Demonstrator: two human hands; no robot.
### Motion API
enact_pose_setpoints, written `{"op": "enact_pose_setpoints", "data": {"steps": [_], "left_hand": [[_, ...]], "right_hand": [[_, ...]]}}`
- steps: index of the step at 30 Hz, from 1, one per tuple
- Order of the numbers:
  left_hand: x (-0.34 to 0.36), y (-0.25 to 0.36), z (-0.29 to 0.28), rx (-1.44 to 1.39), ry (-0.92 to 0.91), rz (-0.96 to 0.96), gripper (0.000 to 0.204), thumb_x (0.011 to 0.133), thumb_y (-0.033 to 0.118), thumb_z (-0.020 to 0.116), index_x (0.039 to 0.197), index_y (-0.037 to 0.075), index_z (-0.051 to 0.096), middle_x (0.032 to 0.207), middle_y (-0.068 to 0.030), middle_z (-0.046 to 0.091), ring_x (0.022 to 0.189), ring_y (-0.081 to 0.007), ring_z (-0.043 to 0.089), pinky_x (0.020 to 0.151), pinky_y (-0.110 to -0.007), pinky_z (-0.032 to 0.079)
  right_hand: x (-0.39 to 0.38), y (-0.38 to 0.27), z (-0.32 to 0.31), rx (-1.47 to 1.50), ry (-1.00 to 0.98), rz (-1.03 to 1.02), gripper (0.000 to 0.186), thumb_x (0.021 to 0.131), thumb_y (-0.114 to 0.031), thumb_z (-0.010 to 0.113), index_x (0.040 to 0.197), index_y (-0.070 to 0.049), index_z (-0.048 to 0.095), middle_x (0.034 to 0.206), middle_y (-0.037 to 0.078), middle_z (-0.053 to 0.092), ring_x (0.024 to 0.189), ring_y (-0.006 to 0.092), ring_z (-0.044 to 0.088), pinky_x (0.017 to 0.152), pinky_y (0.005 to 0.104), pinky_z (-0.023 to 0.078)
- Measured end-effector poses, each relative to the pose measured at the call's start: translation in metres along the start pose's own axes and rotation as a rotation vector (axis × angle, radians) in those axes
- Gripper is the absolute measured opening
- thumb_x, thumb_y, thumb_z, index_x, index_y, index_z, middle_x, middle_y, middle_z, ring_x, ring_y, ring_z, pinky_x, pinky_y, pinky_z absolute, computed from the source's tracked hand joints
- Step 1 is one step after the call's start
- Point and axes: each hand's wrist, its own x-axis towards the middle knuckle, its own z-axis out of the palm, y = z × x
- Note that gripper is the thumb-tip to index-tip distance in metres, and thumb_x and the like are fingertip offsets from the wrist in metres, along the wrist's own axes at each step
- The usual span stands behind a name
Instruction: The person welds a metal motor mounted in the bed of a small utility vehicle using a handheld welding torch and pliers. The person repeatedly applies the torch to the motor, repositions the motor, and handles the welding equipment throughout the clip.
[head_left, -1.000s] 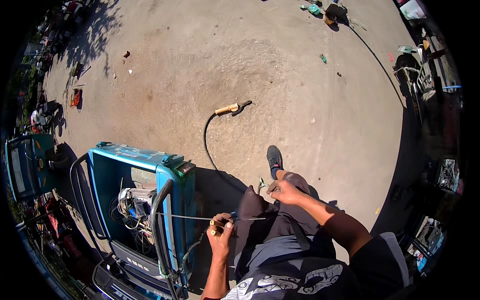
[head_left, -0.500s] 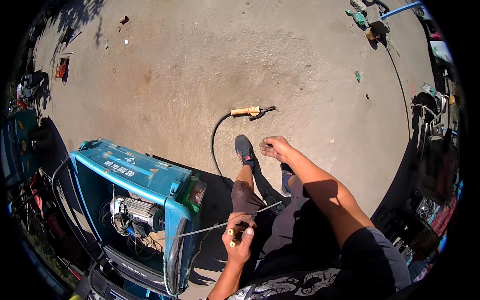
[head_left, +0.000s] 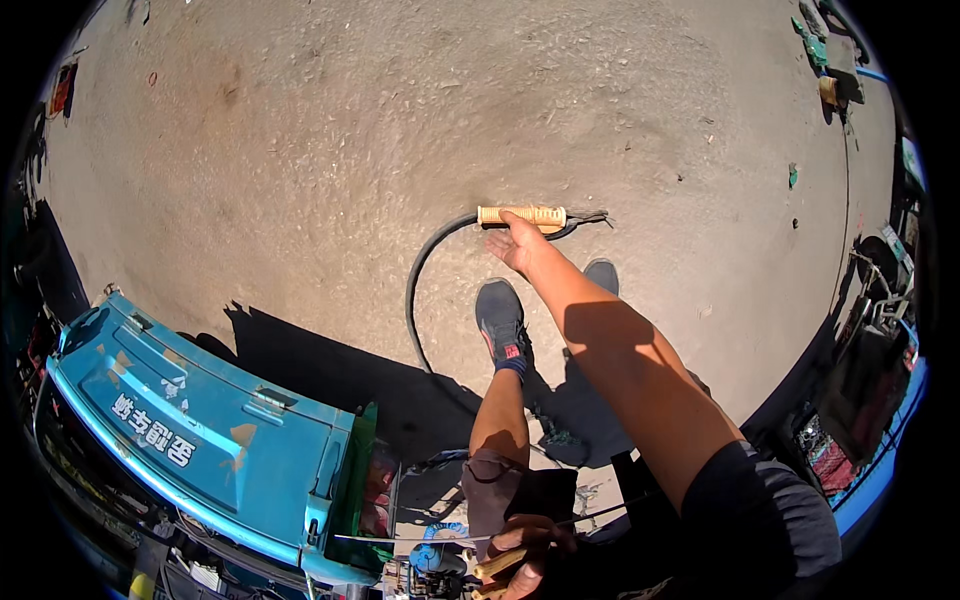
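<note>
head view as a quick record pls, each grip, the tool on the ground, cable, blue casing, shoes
left grip: closed around a thin grey rod and yellowish pieces
right grip: open, thumb overlapping the handle of the yellow-handled clamp; contact unclear
clamp: lying on the ground
black cable: curves from the clamp's left end
blue casing: lower left
grey shoes: below the clamp in view

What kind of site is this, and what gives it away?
Probably an outdoor repair or welding yard: there's a tan, ribbed electrode holder on a thick black cable, hard, sunlit grey-brown ground, and a scuffed, blue-painted vehicle-like body.
</note>
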Motion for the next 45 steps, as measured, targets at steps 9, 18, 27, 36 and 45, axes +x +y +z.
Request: {"op": "enact_pose_setpoints", "data": {"steps": [9, 18, 27, 36, 45], "left_hand": [[0.029, 0.012, 0.026, 0.010, 0.120, -0.194, 0.028, 0.090, 0.014, 0.066, 0.111, -0.003, 0.057, 0.094, -0.0145, 0.059, 0.076, -0.0210, 0.060, 0.064, -0.032, 0.050], [0.050, 0.060, 0.075, 0.636, 0.230, -0.297, 0.020, 0.089, 0.011, 0.068, 0.101, -0.003, 0.061, 0.079, -0.0028, 0.059, 0.068, -0.0086, 0.052, 0.061, -0.022, 0.041], [0.059, 0.121, 0.176, 0.836, -0.050, -0.108, 0.019, 0.087, 0.008, 0.073, 0.102, 0.001, 0.065, 0.080, 0.0023, 0.055, 0.071, -0.0054, 0.049, 0.064, -0.022, 0.043], [0.060, 0.125, 0.284, 0.904, -0.303, -0.105, 0.041, 0.085, 0.009, 0.075, 0.122, 0.003, 0.062, 0.076, 0.0043, 0.052, 0.068, -0.0053, 0.045, 0.061, -0.022, 0.039], [0.075, 0.155, 0.374, 1.018, -0.689, -0.116, 0.057, 0.084, 0.009, 0.075, 0.138, 0.010, 0.055, 0.088, -0.0002, 0.058, 0.080, -0.0107, 0.052, 0.075, -0.027, 0.045]], "right_hand": [[0.036, -0.007, 0.001, 0.110, 0.068, -0.031, 0.033, 0.096, -0.019, 0.061, 0.123, -0.005, 0.048, 0.122, 0.019, 0.054, 0.112, 0.0324, 0.058, 0.095, 0.0480, 0.053], [-0.217, -0.052, -0.103, -0.366, -0.466, -0.090, 0.031, 0.090, -0.001, 0.063, 0.117, 0.007, 0.053, 0.110, 0.015, 0.063, 0.106, 0.0304, 0.063, 0.096, 0.0475, 0.052], [-0.428, -0.122, -0.157, -0.658, -0.576, -0.511, 0.046, 0.067, 0.011, 0.054, 0.112, 0.002, 0.056, 0.103, 0.009, 0.064, 0.099, 0.0215, 0.065, 0.089, 0.0385, 0.052], [-0.497, -0.135, -0.206, -0.544, -0.461, -0.670, 0.027, 0.070, 0.003, 0.063, 0.097, 0.000, 0.065, 0.089, 0.005, 0.067, 0.083, 0.0191, 0.065, 0.072, 0.0347, 0.053], [-0.574, -0.204, -0.247, -0.904, -0.732, -0.816, 0.019, 0.069, 0.001, 0.064, 0.087, -0.001, 0.062, 0.077, 0.002, 0.062, 0.071, 0.0133, 0.053, 0.066, 0.0315, 0.045]]}}
